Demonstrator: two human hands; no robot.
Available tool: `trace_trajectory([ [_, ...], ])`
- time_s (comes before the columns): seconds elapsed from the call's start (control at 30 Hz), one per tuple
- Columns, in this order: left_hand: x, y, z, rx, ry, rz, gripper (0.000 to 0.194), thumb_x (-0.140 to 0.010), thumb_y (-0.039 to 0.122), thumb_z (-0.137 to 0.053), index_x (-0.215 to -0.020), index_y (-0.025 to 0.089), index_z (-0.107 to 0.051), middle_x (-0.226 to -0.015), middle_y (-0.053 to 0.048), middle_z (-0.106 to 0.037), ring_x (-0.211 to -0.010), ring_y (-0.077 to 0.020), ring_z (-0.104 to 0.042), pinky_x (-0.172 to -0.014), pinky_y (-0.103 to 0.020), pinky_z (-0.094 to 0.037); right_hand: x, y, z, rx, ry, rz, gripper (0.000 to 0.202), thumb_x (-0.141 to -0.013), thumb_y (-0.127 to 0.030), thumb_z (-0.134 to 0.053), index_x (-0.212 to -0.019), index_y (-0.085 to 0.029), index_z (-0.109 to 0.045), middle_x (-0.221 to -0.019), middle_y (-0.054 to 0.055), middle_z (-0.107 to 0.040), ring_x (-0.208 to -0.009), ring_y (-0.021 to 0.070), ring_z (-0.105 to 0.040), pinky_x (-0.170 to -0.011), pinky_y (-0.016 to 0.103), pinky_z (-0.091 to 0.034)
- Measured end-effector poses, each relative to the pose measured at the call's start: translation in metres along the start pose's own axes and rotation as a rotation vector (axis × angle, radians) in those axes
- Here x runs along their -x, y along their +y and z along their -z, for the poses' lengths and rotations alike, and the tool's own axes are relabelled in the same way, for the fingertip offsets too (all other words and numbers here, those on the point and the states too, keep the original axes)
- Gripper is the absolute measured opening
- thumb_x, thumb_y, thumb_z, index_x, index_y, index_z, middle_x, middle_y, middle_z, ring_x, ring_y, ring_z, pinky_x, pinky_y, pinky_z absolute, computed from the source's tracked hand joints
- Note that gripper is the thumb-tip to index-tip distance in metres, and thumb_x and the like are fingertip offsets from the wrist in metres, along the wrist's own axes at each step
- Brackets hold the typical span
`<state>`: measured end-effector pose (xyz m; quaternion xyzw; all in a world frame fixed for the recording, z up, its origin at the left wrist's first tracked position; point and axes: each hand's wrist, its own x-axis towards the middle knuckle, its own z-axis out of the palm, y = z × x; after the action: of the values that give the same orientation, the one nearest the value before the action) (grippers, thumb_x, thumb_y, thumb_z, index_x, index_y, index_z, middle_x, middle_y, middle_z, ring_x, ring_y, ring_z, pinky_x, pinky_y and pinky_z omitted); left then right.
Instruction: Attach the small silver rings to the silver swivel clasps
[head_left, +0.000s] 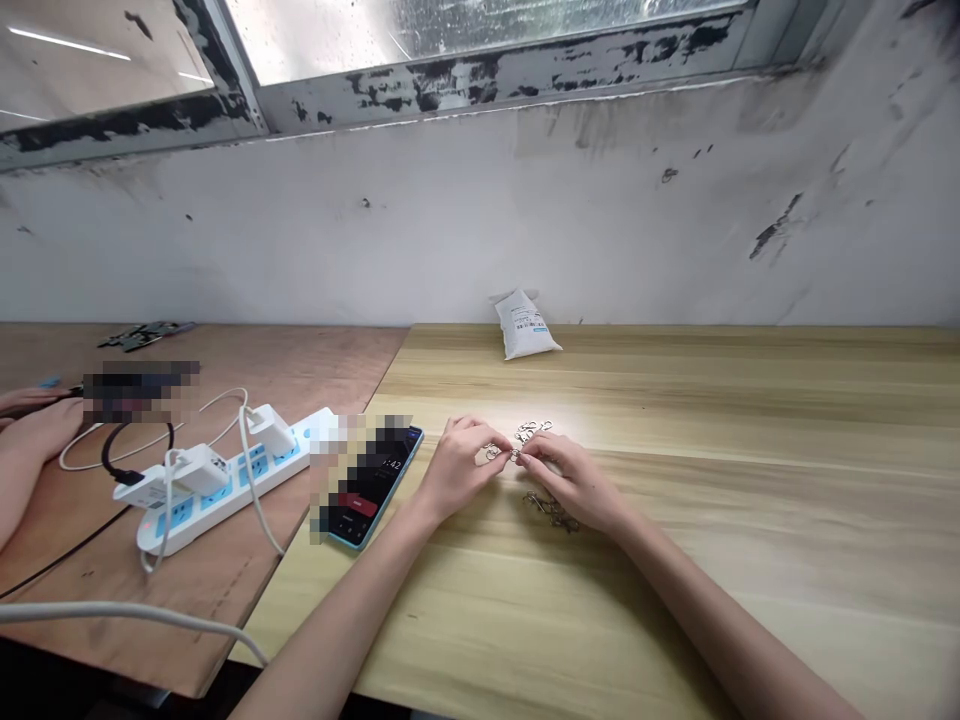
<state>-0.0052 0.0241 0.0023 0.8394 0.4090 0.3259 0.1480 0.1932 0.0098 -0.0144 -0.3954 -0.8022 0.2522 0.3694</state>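
Note:
Over the wooden table, my left hand (466, 460) and my right hand (574, 478) meet fingertip to fingertip. A small silvery metal ring (515, 455) shows between them, and both hands pinch at it. Beside my left fingertips is another shiny ring piece (491, 452); whether it is held or lies on the table I cannot tell. Just beyond my right fingers lies a small pile of silvery metal clasps (531, 431). Darker-looking metal clasps (551, 511) lie in a second pile, partly under my right hand.
A phone (367, 490) lies left of my left arm. Further left, a white power strip (240, 485) with plugs and cables rests on a brown table (217, 620). Another person's hand (45, 430) is at the far left. A white packet (526, 325) sits near the wall.

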Motion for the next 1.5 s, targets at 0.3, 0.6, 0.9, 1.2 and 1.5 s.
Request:
trace_trajectory([
  [0.3, 0.0, 0.002, 0.002, 0.02, -0.03, 0.069, 0.01, -0.088, 0.026, -0.06, -0.084, 0.023, -0.069, -0.09, 0.0, -0.071, -0.092, -0.0184, -0.062, -0.089, -0.036, -0.039, 0.001, -0.001, 0.0, 0.06, 0.034, 0.016, 0.02, -0.096, -0.028, -0.047, -0.085, -0.021, -0.062, -0.081, 0.004, -0.066, -0.075, 0.0173, -0.058, -0.073, 0.033, -0.044],
  [0.6, -0.002, 0.004, 0.003, 0.347, -0.047, 0.241, 0.018, -0.086, 0.032, -0.061, -0.079, 0.019, -0.071, -0.093, -0.005, -0.071, -0.091, -0.0191, -0.066, -0.071, -0.028, -0.051, 0.0, 0.001, -0.001, 0.129, 0.094, 0.044, 0.017, -0.095, -0.028, -0.049, -0.083, -0.021, -0.06, -0.077, 0.003, -0.067, -0.072, 0.0167, -0.059, -0.074, 0.033, -0.041],
  [0.9, -0.002, 0.001, -0.001, 0.376, -0.064, 0.221, 0.012, -0.084, 0.026, -0.063, -0.081, 0.019, -0.072, -0.093, -0.005, -0.071, -0.093, -0.0188, -0.065, -0.075, -0.028, -0.051, 0.001, 0.001, -0.004, 0.216, 0.066, 0.094, 0.016, -0.095, -0.025, -0.048, -0.085, -0.021, -0.06, -0.078, 0.003, -0.065, -0.075, 0.0168, -0.059, -0.077, 0.033, -0.04],
  [1.2, -0.001, 0.003, 0.003, 0.145, 0.053, 0.165, 0.006, -0.081, 0.022, -0.065, -0.077, 0.022, -0.07, -0.1, -0.003, -0.067, -0.103, -0.0209, -0.06, -0.096, -0.04, -0.043, 0.002, -0.004, 0.004, 0.14, 0.09, 0.077, 0.012, -0.088, -0.016, -0.048, -0.084, -0.021, -0.058, -0.083, 0.003, -0.064, -0.076, 0.0164, -0.057, -0.077, 0.033, -0.041],
  [1.5, 0.001, 0.015, -0.001, 0.067, 0.124, 0.001, 0.007, -0.082, 0.018, -0.066, -0.081, 0.024, -0.07, -0.113, -0.003, -0.063, -0.111, -0.0217, -0.055, -0.101, -0.04, -0.037, 0.0, -0.004, 0.0, -0.247, -0.067, -0.088, 0.029, -0.094, -0.041, -0.051, -0.083, -0.02, -0.066, -0.088, 0.006, -0.061, -0.079, 0.0173, -0.057, -0.071, 0.03, -0.046],
])
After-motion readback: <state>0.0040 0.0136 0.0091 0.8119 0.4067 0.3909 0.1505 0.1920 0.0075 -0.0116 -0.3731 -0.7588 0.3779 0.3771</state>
